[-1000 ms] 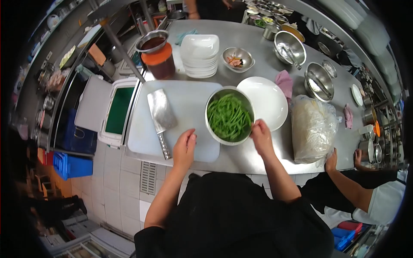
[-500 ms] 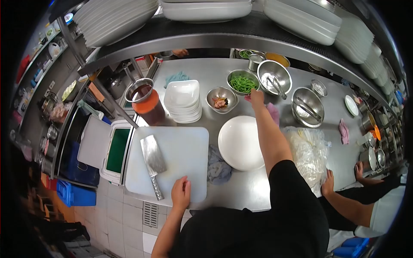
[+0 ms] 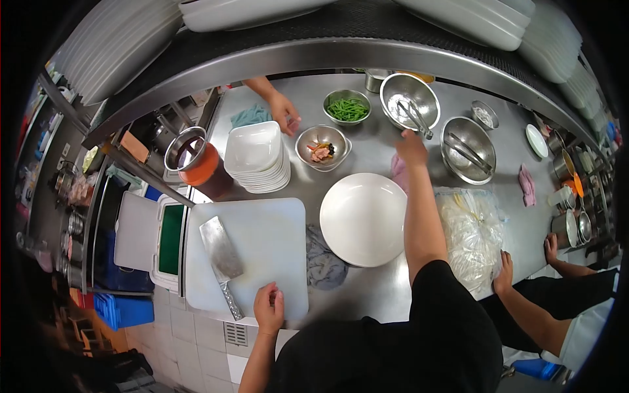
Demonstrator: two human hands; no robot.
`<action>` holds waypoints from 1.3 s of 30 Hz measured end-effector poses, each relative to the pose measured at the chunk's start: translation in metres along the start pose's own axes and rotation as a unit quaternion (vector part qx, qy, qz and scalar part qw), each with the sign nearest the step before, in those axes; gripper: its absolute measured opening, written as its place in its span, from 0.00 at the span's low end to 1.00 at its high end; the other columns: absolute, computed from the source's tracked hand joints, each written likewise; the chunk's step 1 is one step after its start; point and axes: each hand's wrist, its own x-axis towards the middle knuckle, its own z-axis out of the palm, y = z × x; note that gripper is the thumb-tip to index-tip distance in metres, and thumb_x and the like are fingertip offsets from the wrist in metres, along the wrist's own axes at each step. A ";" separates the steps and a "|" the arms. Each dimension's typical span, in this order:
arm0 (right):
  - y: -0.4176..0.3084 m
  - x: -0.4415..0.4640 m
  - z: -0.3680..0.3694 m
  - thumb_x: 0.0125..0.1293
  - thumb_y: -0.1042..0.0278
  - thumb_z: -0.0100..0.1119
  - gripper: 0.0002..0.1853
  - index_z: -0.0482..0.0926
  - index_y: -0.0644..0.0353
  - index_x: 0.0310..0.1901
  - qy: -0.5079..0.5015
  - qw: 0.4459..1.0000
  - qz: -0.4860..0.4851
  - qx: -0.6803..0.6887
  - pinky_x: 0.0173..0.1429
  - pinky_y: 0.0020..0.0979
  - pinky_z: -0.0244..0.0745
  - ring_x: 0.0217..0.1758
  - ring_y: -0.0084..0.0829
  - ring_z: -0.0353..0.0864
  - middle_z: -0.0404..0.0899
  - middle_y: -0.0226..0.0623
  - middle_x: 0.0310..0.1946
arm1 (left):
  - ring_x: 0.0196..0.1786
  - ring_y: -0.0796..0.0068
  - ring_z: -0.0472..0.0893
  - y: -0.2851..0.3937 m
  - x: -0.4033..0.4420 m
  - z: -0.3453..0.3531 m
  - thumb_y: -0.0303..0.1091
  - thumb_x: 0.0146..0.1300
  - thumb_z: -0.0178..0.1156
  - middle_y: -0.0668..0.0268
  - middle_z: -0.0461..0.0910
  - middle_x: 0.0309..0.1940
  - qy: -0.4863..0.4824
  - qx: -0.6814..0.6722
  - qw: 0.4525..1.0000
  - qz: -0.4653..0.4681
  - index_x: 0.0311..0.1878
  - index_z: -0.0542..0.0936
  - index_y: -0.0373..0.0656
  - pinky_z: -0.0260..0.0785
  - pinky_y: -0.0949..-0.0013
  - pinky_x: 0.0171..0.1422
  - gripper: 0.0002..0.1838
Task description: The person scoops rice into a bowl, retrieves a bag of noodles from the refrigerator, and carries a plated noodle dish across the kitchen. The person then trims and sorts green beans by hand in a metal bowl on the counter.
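Observation:
My left hand, fingers curled with nothing in them, hovers over the near right corner of the white cutting board. To its left lies a cleaver with a metal handle. My right hand is stretched forward, blurred, its fingers just short of the colander and the tongs in it; whether it grips anything is unclear. A large white plate sits left of my right forearm. Green beans fill a steel bowl further back, beside a smaller bowl of mixed food pieces.
Another person's hand reaches in above the stacked white dishes. A co-worker's hand touches the bench beside a plastic bag. An orange-topped container stands left. A shelf of plates crosses overhead.
The bowl of green beans has gone from my right hand to the back of the bench. My right hand has moved right, toward the colander. Another person's hand has come in at the back left.

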 end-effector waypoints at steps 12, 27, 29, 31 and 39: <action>0.082 0.005 0.062 0.65 0.59 0.52 0.17 0.80 0.59 0.50 -0.124 0.987 0.041 -0.090 0.58 0.42 0.76 0.56 0.49 0.81 0.82 0.50 0.51 | 0.36 0.74 0.78 -0.003 -0.007 0.006 0.30 0.67 0.59 0.63 0.79 0.37 0.021 -0.028 0.999 -0.027 0.53 0.77 0.35 0.72 0.71 0.41 0.14; 0.032 -0.326 -0.109 0.64 0.74 0.59 0.13 0.80 0.61 0.51 0.015 0.946 -0.142 0.290 0.37 0.30 0.75 0.34 0.34 0.82 0.82 0.43 0.37 | 0.49 0.60 0.78 0.073 0.045 0.102 0.40 0.58 0.65 0.59 0.74 0.52 -0.184 0.320 0.912 0.176 0.52 0.77 0.40 0.63 0.57 0.54 0.21; 0.054 -0.381 -0.108 0.65 0.73 0.57 0.14 0.80 0.61 0.52 -0.057 0.948 -0.073 0.305 0.39 0.29 0.75 0.34 0.33 0.82 0.83 0.42 0.36 | 0.49 0.60 0.78 0.068 0.046 0.100 0.37 0.56 0.64 0.60 0.75 0.49 -0.222 0.317 0.902 0.193 0.48 0.77 0.41 0.63 0.57 0.54 0.18; 0.076 -0.428 -0.106 0.67 0.72 0.54 0.14 0.79 0.62 0.53 -0.111 0.943 0.025 0.312 0.47 0.31 0.77 0.41 0.33 0.85 0.85 0.42 0.39 | 0.49 0.59 0.78 0.066 0.050 0.097 0.34 0.55 0.64 0.60 0.75 0.46 -0.257 0.312 0.888 0.218 0.45 0.77 0.42 0.63 0.56 0.54 0.14; 0.128 -0.531 -0.125 0.68 0.69 0.53 0.14 0.79 0.62 0.53 -0.086 0.931 0.209 0.286 0.48 0.29 0.78 0.38 0.26 0.85 0.86 0.35 0.36 | 0.55 0.58 0.78 0.071 0.041 0.101 0.30 0.54 0.59 0.56 0.75 0.52 -0.339 0.279 0.877 0.198 0.56 0.74 0.49 0.62 0.53 0.61 0.23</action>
